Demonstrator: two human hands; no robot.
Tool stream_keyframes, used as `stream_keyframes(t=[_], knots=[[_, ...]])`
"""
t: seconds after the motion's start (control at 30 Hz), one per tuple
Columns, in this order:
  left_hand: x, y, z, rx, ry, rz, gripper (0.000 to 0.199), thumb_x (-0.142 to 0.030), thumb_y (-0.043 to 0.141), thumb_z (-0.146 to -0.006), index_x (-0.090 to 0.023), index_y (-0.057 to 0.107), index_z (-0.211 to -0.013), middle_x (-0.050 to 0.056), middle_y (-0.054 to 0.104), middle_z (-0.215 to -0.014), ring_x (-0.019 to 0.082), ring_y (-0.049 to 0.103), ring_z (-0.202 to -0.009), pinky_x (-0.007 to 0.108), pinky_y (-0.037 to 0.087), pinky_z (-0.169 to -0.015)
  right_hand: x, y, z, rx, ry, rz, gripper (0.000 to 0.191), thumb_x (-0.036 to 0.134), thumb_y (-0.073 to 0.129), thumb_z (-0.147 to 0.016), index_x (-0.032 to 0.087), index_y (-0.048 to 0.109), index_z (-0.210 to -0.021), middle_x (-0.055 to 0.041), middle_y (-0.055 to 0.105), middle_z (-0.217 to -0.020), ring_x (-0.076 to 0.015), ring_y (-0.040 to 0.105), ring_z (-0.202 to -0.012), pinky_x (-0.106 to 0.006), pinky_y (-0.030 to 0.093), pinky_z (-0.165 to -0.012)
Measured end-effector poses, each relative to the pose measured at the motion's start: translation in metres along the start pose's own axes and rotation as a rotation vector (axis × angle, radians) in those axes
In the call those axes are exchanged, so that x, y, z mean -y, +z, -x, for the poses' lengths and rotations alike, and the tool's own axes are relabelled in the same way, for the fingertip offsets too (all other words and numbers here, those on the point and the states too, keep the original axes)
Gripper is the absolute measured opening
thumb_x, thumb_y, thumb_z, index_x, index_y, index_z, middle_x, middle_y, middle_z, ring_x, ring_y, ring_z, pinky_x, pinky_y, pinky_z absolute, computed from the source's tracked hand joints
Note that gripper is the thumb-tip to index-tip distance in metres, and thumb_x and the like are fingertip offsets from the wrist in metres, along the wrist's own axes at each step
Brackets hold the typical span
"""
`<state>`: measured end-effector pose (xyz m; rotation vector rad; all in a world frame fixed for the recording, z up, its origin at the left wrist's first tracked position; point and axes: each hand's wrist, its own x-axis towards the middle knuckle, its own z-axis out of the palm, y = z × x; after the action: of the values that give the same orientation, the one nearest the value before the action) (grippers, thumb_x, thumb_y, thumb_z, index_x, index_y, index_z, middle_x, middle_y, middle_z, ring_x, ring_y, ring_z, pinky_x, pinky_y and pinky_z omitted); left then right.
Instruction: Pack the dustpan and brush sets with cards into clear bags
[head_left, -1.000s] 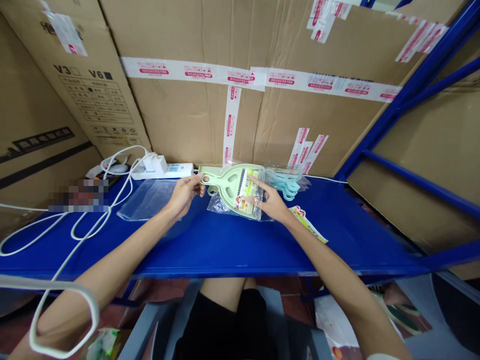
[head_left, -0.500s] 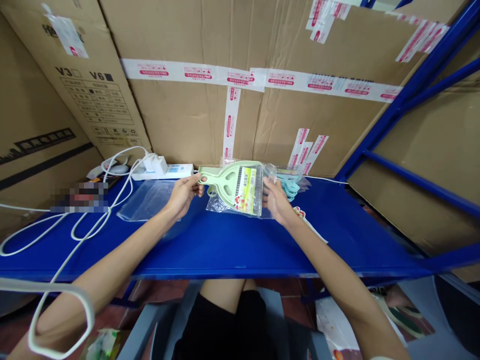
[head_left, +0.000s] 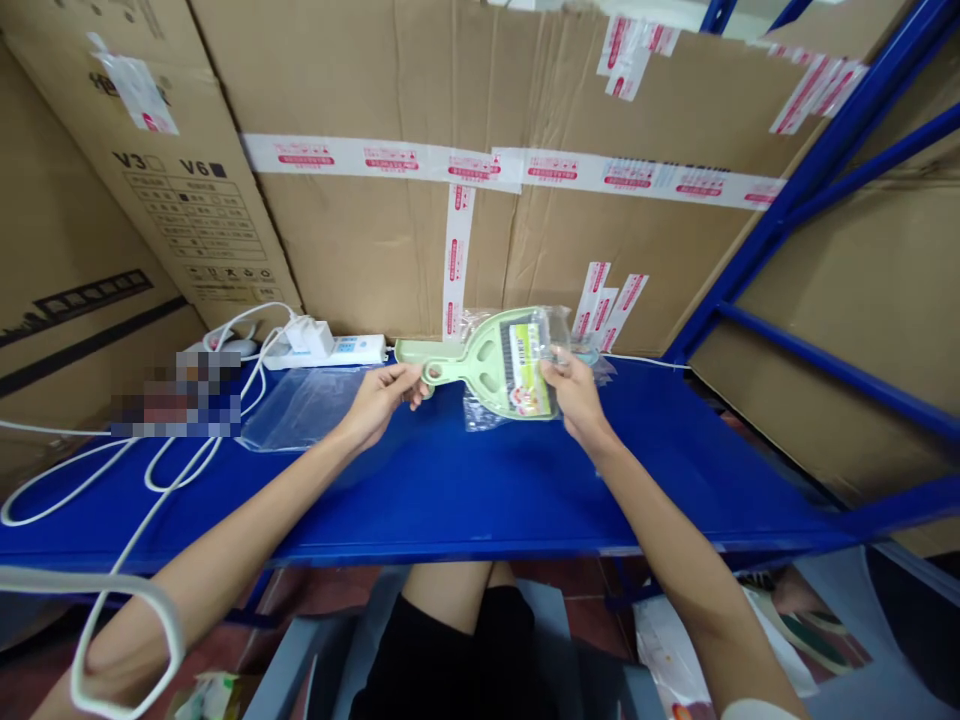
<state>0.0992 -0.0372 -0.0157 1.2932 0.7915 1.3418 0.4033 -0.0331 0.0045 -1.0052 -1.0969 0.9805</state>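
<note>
A light green dustpan (head_left: 491, 365) is held up level over the blue table, its handle toward the left. My left hand (head_left: 386, 398) pinches the handle end beside its round hole. The wide right end is gripped by my right hand (head_left: 576, 392), together with clear plastic wrap. A printed label (head_left: 531, 368) and dark brush bristles show on the pan under the plastic. Behind the handle lies another light green piece (head_left: 427, 350). Some pale blue item is mostly hidden behind my right hand.
A white power strip (head_left: 360, 349) with a plug and looping white cables is at the back left. A flat clear plastic bag (head_left: 300, 408) lies on the blue table (head_left: 465, 500). Taped cardboard (head_left: 360, 250) stands behind, with a blue metal frame (head_left: 795, 210) at right.
Both hands have moved a little to the right with the dustpan. The pale blue items and a printed card at the right are now mostly hidden. The view has shifted slightly.
</note>
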Motion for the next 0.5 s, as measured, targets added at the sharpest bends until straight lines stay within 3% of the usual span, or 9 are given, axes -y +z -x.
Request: stream_keyframes(t=[0.17,0.2,0.23,0.3,0.4,0.5], knots=[[0.003,-0.003,-0.004,-0.042,-0.029,0.003,0.046,-0.057,0.087,-0.078,-0.012,0.078,-0.087,0.005,0.068,-0.068,0.014,0.056,-0.057,0.026,0.041,-0.054,0.051,-0.056,-0.065,-0.179,-0.141,0.178,0.032,0.023,0.067,-0.087,0.021,0.074,-0.119,-0.0067,0.083,-0.11,-0.0279,0.076,-0.107,-0.047,0.057,-0.104],[0.004,-0.005,-0.005,-0.056,-0.035,0.0,0.044,-0.055,0.086,-0.078,-0.012,0.078,-0.086,0.005,0.067,-0.067,0.014,0.056,-0.056,0.026,0.041,-0.053,0.06,-0.068,-0.084,-0.198,-0.16,0.254,0.032,0.022,0.065,-0.089,0.018,0.075,-0.119,-0.0104,0.081,-0.118,-0.0285,0.074,-0.113,-0.047,0.055,-0.108],[0.006,-0.006,-0.007,-0.066,-0.041,-0.001,0.042,-0.053,0.086,-0.078,-0.012,0.078,-0.085,0.005,0.067,-0.067,0.014,0.056,-0.056,0.026,0.041,-0.053,0.067,-0.079,-0.102,-0.187,-0.187,0.487,0.034,0.023,0.06,-0.092,0.015,0.075,-0.122,-0.0136,0.079,-0.126,-0.0278,0.074,-0.116,-0.045,0.055,-0.107],[0.009,-0.008,-0.009,-0.075,-0.054,-0.002,0.04,-0.051,0.084,-0.079,-0.012,0.077,-0.085,0.005,0.067,-0.067,0.014,0.057,-0.056,0.026,0.042,-0.053,0.075,-0.093,-0.134,-0.049,-0.19,0.972,0.041,0.023,0.049,-0.098,0.012,0.073,-0.129,-0.0192,0.075,-0.136,-0.0271,0.074,-0.117,-0.043,0.056,-0.102],[0.011,-0.007,-0.009,-0.068,-0.066,-0.008,0.041,-0.053,0.083,-0.079,-0.013,0.077,-0.084,0.005,0.068,-0.067,0.014,0.057,-0.056,0.026,0.042,-0.053,0.072,-0.098,-0.162,0.112,-0.176,1.195,0.034,0.02,0.054,-0.096,0.012,0.081,-0.115,-0.0191,0.079,-0.127,-0.0277,0.075,-0.11,-0.04,0.056,-0.098],[0.012,-0.006,-0.009,-0.044,-0.078,-0.018,0.043,-0.055,0.083,-0.078,-0.013,0.077,-0.084,0.005,0.067,-0.067,0.014,0.057,-0.056,0.026,0.041,-0.053,0.057,-0.088,-0.171,0.206,-0.186,1.313,0.026,0.019,0.061,-0.093,0.016,0.085,-0.103,-0.0148,0.083,-0.116,-0.0263,0.074,-0.106,-0.034,0.054,-0.093]])
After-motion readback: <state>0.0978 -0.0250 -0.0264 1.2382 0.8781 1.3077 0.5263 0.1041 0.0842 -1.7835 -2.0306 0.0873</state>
